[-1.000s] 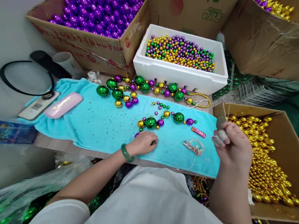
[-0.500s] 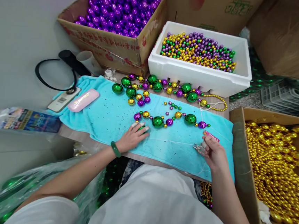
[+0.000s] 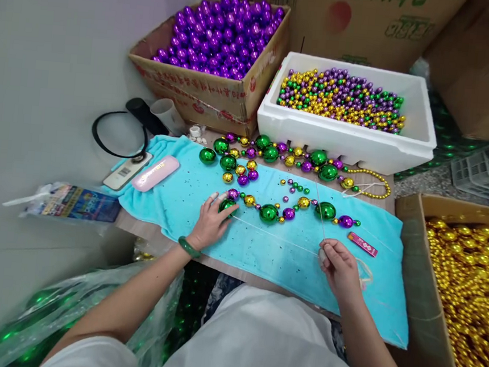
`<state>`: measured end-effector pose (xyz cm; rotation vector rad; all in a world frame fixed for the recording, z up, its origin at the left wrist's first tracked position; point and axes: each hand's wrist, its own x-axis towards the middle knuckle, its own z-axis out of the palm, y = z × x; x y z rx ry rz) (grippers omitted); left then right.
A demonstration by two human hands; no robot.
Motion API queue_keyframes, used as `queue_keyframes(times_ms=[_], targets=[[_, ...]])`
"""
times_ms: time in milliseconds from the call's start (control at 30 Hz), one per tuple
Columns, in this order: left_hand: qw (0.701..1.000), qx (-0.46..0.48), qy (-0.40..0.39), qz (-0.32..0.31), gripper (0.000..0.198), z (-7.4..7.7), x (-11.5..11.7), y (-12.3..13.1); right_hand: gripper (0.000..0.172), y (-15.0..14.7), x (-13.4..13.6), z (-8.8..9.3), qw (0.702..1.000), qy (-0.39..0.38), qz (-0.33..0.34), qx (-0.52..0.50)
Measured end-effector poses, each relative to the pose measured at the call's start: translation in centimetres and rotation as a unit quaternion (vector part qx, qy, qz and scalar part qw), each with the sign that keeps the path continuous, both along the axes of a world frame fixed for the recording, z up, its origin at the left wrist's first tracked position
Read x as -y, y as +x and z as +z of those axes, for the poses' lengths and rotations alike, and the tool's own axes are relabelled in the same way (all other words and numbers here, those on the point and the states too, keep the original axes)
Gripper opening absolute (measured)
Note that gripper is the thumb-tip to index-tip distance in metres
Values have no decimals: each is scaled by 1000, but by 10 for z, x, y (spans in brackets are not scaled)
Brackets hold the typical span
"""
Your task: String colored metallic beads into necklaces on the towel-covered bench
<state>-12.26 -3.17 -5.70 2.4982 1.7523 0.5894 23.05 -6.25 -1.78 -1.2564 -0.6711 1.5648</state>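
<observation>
My left hand (image 3: 211,221), with a green bangle on its wrist, rests on the turquoise towel (image 3: 260,247), its fingers on a green bead (image 3: 226,206) at the left end of a strand of green, gold and purple beads (image 3: 293,209). A thin white thread (image 3: 278,239) runs from that bead across the towel to my right hand (image 3: 339,267), which pinches it. A second, longer bead strand (image 3: 289,156) lies along the towel's far edge.
A white foam box (image 3: 342,138) of small mixed beads and a cardboard box of purple beads (image 3: 223,33) stand behind the towel. A carton of gold beads (image 3: 471,283) sits at right. A pink case (image 3: 154,172), a small red packet (image 3: 362,244) and a remote (image 3: 126,170) lie nearby.
My right hand came down from beside the gold bead carton to the towel, drawing the thread. My left hand moved up to the green bead at the strand's end. The camera swung left.
</observation>
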Motion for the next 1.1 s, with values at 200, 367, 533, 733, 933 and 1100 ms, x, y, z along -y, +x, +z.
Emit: queue_keyframes(times_ms=[200, 367, 533, 733, 933, 1100], targets=[[1000, -6, -17, -2, 30, 3, -9, 4, 27, 0, -5, 4, 1000, 7, 8, 12], [1000, -20, -10, -9, 25, 0, -13, 6, 26, 11, -9, 9, 1000, 21, -12, 20], [999, -23, -10, -21, 34, -3, -14, 7, 23, 16, -9, 12, 999, 35, -8, 28], [997, 73, -1, -7, 80, 5, -26, -19, 22, 7, -5, 8, 999, 31, 22, 30], [968, 194, 55, 149, 30, 33, -61, -32, 20, -3, -8, 3, 998, 37, 44, 33], [974, 208, 36, 82, 23, 50, -92, 4, 19, -6, -11, 7, 997, 57, 33, 44]])
